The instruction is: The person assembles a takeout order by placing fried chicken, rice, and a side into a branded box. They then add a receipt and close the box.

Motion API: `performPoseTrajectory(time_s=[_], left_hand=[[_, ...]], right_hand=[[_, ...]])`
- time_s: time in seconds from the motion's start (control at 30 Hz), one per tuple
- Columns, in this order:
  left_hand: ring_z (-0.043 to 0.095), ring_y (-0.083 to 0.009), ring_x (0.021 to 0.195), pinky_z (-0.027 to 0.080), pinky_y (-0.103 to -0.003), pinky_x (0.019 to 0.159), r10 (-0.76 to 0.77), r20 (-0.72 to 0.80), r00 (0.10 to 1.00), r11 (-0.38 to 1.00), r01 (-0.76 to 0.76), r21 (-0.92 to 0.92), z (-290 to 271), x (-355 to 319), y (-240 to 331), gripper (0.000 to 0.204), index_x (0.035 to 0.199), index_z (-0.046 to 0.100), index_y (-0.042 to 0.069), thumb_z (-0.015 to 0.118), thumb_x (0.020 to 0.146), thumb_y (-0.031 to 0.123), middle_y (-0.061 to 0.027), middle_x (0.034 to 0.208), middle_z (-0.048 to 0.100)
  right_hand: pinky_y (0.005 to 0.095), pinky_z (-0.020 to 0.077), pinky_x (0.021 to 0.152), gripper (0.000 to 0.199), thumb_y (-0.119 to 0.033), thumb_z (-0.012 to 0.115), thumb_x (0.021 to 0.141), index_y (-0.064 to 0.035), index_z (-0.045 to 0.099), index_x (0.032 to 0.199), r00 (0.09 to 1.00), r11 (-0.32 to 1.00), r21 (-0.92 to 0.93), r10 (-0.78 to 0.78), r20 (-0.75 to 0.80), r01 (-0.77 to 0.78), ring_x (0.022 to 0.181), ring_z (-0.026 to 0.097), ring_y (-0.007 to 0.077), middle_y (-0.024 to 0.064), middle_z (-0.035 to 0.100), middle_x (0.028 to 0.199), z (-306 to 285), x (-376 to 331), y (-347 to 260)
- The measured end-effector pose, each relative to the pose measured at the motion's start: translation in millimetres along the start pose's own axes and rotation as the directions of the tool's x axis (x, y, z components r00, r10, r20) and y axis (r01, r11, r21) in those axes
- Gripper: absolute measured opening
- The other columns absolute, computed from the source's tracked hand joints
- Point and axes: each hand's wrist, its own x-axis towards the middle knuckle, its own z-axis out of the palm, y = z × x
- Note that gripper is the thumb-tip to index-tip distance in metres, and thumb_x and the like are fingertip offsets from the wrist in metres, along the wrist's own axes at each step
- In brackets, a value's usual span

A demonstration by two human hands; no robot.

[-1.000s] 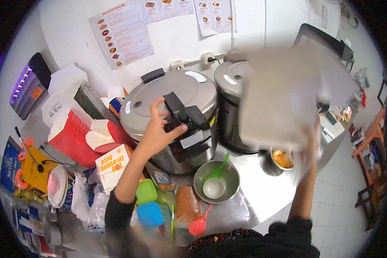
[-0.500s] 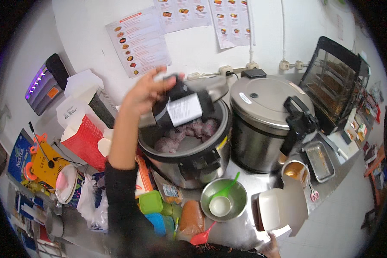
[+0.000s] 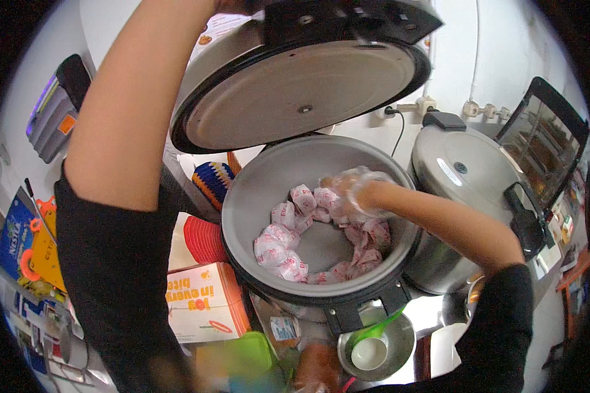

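Note:
A large steel cooker [image 3: 246, 196] stands in front of me with its lid [image 3: 295, 98] tilted up. My left hand [image 3: 241, 5] is at the top of the raised lid, gripping its edge; the frame cuts off most of its fingers. Inside the grey pot lie several bundles [image 3: 278, 245] in white paper with pink print, in a rough ring against the wall. My right hand [image 3: 355, 190], in a clear plastic glove, reaches into the pot. Its fingers close over a paper-wrapped bundle at the far side of the ring; the glove partly hides it.
A second steel cooker [image 3: 462, 170], closed, stands at the right. Before the open pot is a metal bowl [image 3: 405, 344] with a white cup [image 3: 369, 354] and a green utensil. Flat printed cartons [image 3: 203, 301] and red boxes [image 3: 206, 242] lie left. A glass display case [image 3: 547, 134] stands far right.
The lid, partly raised before, is now swung high, with my left hand at its edge. My right hand has come from the counter's front edge into the pot, and the bundles show more fully.

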Motion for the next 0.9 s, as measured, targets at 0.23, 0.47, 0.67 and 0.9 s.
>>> performPoseTrajectory(time_s=[0.23,0.47,0.67,0.9], left_hand=[[0.063,-0.0267,0.069,0.056,-0.032,0.060,0.060,-0.043,0.997,0.998,-0.060,0.021,-7.5,2.4,0.5,0.033,0.098,0.041,-0.013,0.059,0.075,0.002,-0.0228,0.082,0.057],[0.060,-0.0296,0.084,0.056,-0.035,0.057,0.251,-0.066,0.966,0.967,-0.248,0.049,9.0,-2.3,-30.4,0.047,0.110,0.032,-0.008,0.060,0.074,0.004,-0.0210,0.106,0.049],[0.054,-0.0175,0.086,0.043,-0.028,0.076,0.204,-0.272,0.940,0.949,-0.122,0.290,40.9,-64.6,-155.8,0.044,0.110,0.046,0.002,0.064,0.069,0.002,-0.0070,0.096,0.055],[0.047,-0.0264,0.097,0.035,-0.036,0.087,0.870,-0.265,0.415,0.283,0.019,0.959,115.1,-118.9,-313.5,0.034,0.104,0.043,-0.001,0.058,0.074,0.002,-0.0147,0.105,0.049]], right_hand=[[0.0390,0.0476,0.071,0.060,-0.025,0.064,0.064,-0.0036,0.043,0.116,0.965,0.980,-0.055,0.199,0.172,-0.192,0.089,0.058,0.0291,0.0180,0.059,0.096,73.7,119.8,19.5],[0.0309,0.0448,0.071,0.075,-0.030,0.064,0.067,-0.0040,0.026,0.126,0.993,0.663,0.749,0.100,-0.063,-0.019,0.086,0.053,0.0191,0.0129,0.054,0.096,-8.4,-44.5,-3.5],[0.0346,0.0444,0.077,0.081,-0.025,0.077,0.050,-0.0086,0.035,0.118,0.810,-0.310,0.798,0.477,-0.340,0.517,0.088,0.053,0.0251,0.0131,0.053,0.092,60.4,-334.5,-59.8],[0.0457,0.0436,0.078,0.095,-0.019,0.077,0.046,-0.0017,0.026,0.126,0.536,-0.495,0.221,0.822,-0.193,0.840,0.095,0.049,0.0402,0.0253,0.049,0.101,210.3,-583.6,-114.7]])
